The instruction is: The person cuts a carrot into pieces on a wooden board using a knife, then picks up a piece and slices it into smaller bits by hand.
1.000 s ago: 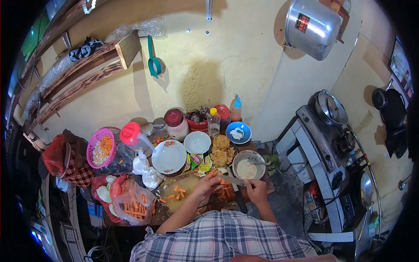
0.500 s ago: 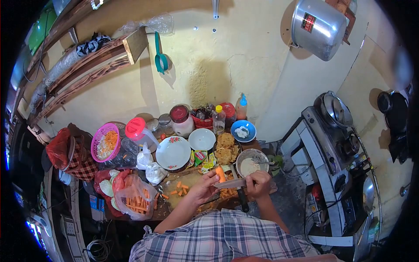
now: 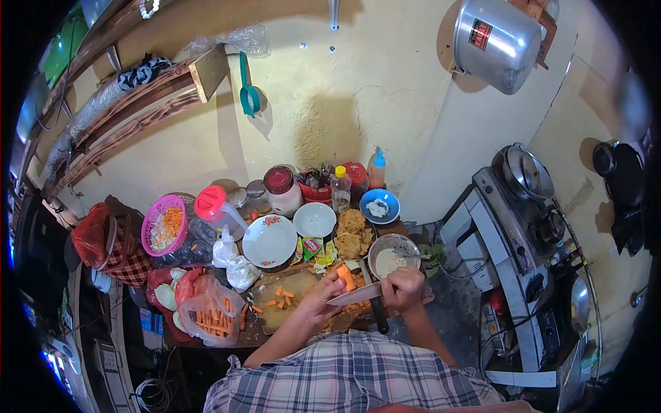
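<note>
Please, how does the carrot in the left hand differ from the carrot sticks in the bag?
The carrot is one thick piece; the carrot sticks are many and thinner. The left hand holds the carrot, while the carrot sticks lie in a plastic bag. Both are orange.

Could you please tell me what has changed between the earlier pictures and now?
The carrot in the left hand, largely hidden a second ago, now shows clearly above the fingers. The knife in the right hand has swung its tip toward the person's body. No new grasp or release is visible. The flowered plate and bagged carrots stayed put.
</note>
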A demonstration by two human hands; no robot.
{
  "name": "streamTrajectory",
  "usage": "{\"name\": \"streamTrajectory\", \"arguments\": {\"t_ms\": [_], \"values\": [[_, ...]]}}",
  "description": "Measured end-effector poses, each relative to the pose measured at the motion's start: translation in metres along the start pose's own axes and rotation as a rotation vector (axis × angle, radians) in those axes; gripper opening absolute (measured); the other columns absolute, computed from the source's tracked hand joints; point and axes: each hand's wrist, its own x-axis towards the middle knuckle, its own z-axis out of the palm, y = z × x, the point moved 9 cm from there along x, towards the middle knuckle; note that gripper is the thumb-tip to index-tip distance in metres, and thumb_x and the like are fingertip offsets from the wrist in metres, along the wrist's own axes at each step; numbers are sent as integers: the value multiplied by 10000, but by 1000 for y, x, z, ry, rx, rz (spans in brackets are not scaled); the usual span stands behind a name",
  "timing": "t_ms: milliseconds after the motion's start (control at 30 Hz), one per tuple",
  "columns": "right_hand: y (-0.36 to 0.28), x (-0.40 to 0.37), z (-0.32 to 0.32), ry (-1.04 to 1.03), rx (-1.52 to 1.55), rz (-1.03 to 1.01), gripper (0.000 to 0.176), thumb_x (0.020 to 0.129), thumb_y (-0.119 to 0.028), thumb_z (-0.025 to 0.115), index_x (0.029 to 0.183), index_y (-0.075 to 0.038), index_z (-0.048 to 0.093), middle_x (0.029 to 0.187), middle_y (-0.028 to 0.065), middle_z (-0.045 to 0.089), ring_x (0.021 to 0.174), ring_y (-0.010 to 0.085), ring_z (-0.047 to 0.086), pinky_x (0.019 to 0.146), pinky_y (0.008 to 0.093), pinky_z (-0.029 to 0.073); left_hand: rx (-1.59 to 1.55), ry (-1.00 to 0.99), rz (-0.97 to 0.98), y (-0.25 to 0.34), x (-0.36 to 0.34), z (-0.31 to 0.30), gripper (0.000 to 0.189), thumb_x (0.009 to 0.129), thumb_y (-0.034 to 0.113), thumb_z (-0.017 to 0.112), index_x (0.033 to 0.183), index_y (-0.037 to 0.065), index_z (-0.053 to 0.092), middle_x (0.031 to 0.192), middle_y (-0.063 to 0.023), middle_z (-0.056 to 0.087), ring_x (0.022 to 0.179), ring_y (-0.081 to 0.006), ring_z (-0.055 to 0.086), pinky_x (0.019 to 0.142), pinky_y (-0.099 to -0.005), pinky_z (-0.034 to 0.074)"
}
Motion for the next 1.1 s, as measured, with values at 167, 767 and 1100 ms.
{"name": "streamTrajectory", "arguments": {"t_ms": [167,767,1100], "values": [[10,-2,-13,73,39,54,259,678,-129,597,467,-53,469,453,100,441,414,275,459,454,371,363,30,123,44,0,-3,17,420,777,244,736,1120,118,528,957,25,595,849,-100,595,715,-253,511],[17,-8,-18,66,76,60,249,677,-140,596,476,-50,481,456,102,448,419,283,470,457,372,374,20,42,7,-25,12,23,387,784,258,730,1080,113,526,940,11,600,827,-114,604,730,-241,506],[1,2,8,17,148,108,263,677,-126,573,457,-49,453,445,111,436,413,298,460,457,391,359,5,65,19,-4,-9,16,369,806,319,701,1064,129,520,892,14,598,763,-97,602,653,-219,511]]}}
